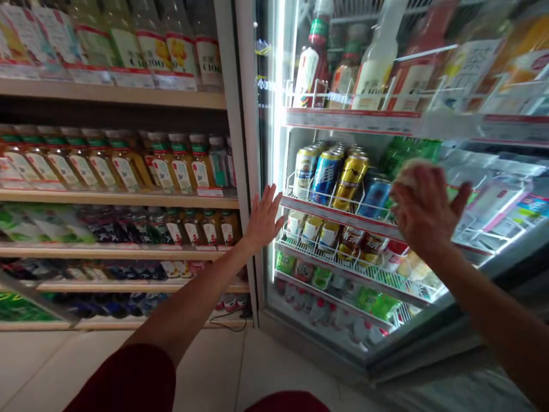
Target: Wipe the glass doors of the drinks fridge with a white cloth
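My left hand [265, 218] is spread flat, palm against the left edge of the lit fridge's glass door [268, 274], with nothing in it. On the right, my right hand [422, 209] is raised at the glass and smeared by motion. Its fingers press on what looks like a pale crumpled cloth [412, 170], mostly hidden by the hand. Behind the glass, beer cans [350, 180] in gold, blue and white stand in a wire rack between my two hands.
Wooden shelves [115, 197] of bottled drinks rise on the left. Inside the fridge, tall bottles [373, 63] fill the upper shelf and packs [377, 302] sit low. A black cable [227, 327] lies on the tiled floor [210, 366] by the fridge base.
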The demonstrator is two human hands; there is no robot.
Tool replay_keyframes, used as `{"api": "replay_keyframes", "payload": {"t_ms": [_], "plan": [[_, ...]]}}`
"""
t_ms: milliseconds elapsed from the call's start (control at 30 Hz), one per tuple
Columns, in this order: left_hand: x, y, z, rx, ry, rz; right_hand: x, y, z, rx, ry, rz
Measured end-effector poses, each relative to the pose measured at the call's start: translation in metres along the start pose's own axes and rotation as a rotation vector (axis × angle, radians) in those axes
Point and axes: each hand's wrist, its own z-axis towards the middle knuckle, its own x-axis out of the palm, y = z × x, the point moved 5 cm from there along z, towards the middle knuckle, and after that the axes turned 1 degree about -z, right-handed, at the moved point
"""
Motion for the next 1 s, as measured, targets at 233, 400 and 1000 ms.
{"api": "replay_keyframes", "payload": {"t_ms": [233, 400, 1000], "plan": [[0.015, -0.096, 0.027, 0.188, -0.089, -0.102, -0.025, -0.034, -0.036, -0.450, 0.194, -0.196], [0.015, -0.158, 0.049, 0.254, -0.188, -0.187, -0.082, -0.096, -0.032, -0.033, -0.214, -0.343], [0.037, -0.294, 0.071, 0.326, -0.156, -0.541, -0.070, -0.097, -0.106, -0.246, 0.048, -0.231]]}}
